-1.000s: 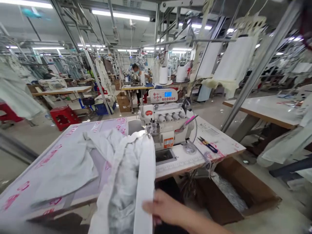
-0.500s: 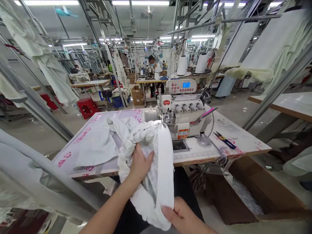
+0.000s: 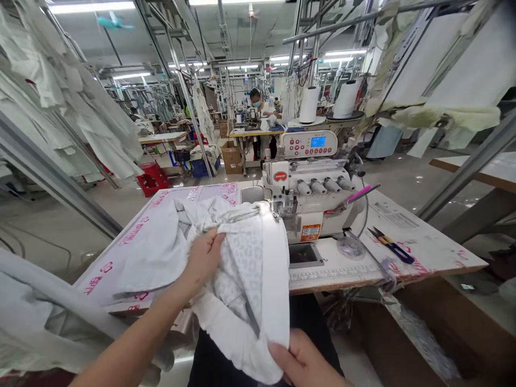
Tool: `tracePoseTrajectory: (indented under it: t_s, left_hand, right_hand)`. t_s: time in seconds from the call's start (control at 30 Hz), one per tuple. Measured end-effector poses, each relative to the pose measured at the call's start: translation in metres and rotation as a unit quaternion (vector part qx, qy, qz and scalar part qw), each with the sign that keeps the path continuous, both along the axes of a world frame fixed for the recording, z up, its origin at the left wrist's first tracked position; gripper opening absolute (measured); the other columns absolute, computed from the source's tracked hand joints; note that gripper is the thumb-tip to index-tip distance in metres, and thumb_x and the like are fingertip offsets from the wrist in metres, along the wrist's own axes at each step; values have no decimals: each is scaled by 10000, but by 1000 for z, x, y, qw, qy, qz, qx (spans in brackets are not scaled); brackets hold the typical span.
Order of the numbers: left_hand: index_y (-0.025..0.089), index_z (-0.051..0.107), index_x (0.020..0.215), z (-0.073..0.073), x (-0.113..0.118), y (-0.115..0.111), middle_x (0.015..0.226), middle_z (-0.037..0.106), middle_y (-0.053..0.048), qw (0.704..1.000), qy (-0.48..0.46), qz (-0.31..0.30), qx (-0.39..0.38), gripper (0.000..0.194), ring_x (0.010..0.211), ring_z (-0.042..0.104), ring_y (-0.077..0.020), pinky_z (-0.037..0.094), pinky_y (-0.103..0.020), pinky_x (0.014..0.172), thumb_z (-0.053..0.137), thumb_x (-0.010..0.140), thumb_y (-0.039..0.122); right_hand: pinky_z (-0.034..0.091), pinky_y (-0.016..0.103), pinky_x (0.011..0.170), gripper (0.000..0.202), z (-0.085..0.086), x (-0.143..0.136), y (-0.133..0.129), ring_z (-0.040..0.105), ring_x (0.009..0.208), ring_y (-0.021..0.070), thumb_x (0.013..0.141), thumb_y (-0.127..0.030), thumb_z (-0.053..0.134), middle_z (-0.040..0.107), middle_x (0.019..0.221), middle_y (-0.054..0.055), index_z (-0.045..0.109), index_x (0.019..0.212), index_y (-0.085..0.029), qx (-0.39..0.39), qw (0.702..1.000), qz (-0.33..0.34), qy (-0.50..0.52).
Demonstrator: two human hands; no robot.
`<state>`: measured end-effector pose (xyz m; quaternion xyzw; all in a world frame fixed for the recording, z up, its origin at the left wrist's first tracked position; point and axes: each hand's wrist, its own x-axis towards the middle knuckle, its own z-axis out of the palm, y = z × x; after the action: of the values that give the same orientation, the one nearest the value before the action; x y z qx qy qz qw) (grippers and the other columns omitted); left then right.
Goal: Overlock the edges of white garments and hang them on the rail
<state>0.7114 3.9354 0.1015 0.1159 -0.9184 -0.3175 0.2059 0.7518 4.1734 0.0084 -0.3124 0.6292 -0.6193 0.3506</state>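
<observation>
White fabric with a smooth waistband strip (image 3: 274, 269) runs from under the needle area of the sewing machine (image 3: 310, 188) down toward my lap. My left hand (image 3: 205, 255) pinches a gathered fold of the patterned fabric (image 3: 245, 263), left of the strip. Near the bottom of the view, my right hand (image 3: 298, 357) grips the strip's lower end between thumb and fingers. More of the pale garment (image 3: 153, 258) lies spread over the left side of the table.
Snips (image 3: 391, 245) and a clear round dish (image 3: 350, 246) lie on the table (image 3: 443, 252) right of the machine. An open cardboard box (image 3: 463, 317) stands below. Metal poles and hanging fabric flank both sides. A person (image 3: 262, 107) works further back.
My left hand has moved left and slightly up, drawing the gathered fabric open so more of the pattern shows. My right hand keeps its grip. The view has shifted a little.
</observation>
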Motion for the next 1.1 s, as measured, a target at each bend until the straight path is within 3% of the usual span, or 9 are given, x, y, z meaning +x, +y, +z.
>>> tracePoseTrajectory:
  t_s: [0.17,0.47,0.6,0.7,0.77,0.83,0.93,1.1]
  left_hand:
    - [174,407,622,10,-27,-1,570,412,33,998,48,30,-23,262,584,409,-122,311,-215,556,335,820,331]
    - [171,387,608,15,-65,-19,547,375,39,994,84,41,-48,266,553,380,-107,291,-209,529,344,823,323]
    - [171,465,705,22,-73,-11,653,474,6,988,107,57,-91,193,660,457,-140,358,-235,616,345,816,275]
    - [152,469,942,22,-62,23,951,509,-74,973,160,-9,-165,189,937,457,-188,359,-303,824,357,798,200]
    - [142,433,1044,17,-52,49,1053,485,-105,971,107,-99,-192,262,1031,425,-200,343,-334,881,347,803,196]
    - [136,400,1116,11,-48,65,1146,453,-130,965,11,-151,-215,323,1109,384,-225,338,-377,895,336,808,212]
    - [119,386,1152,12,-57,63,1239,392,-151,951,-69,-163,-255,368,1193,298,-257,308,-424,921,330,807,235]
    - [148,514,994,35,-72,31,1056,539,-124,933,-126,-219,-256,333,1030,469,-262,366,-380,878,415,764,367]
  right_hand:
    - [193,193,418,461,11,-35,-9,240,447,57,846,-473,339,277,478,-41,337,524,-144,-21,998,-3,51]
    - [212,197,421,454,17,-73,-21,278,436,65,840,-499,338,303,462,-46,354,547,-152,-25,999,-15,39]
    - [217,195,414,458,21,-89,-28,295,423,59,817,-525,370,333,457,-49,369,551,-152,-39,999,-32,13]
    - [207,189,393,455,22,-97,-37,290,391,46,782,-523,440,350,426,-56,394,535,-144,-77,995,-49,-40]
    - [164,182,357,454,24,-101,-46,253,346,32,726,-535,506,338,384,-70,393,523,-146,-101,988,-66,-96]
    - [114,178,326,459,28,-103,-60,214,302,21,679,-540,546,323,341,-80,377,499,-153,-112,980,-87,-139]
    - [97,174,289,451,39,-106,-86,207,255,20,696,-522,507,330,317,-72,349,466,-167,-117,970,-110,-181]
    - [214,165,280,354,61,-96,-130,289,263,38,767,-445,352,399,395,-58,356,537,-176,-132,951,-124,-252]
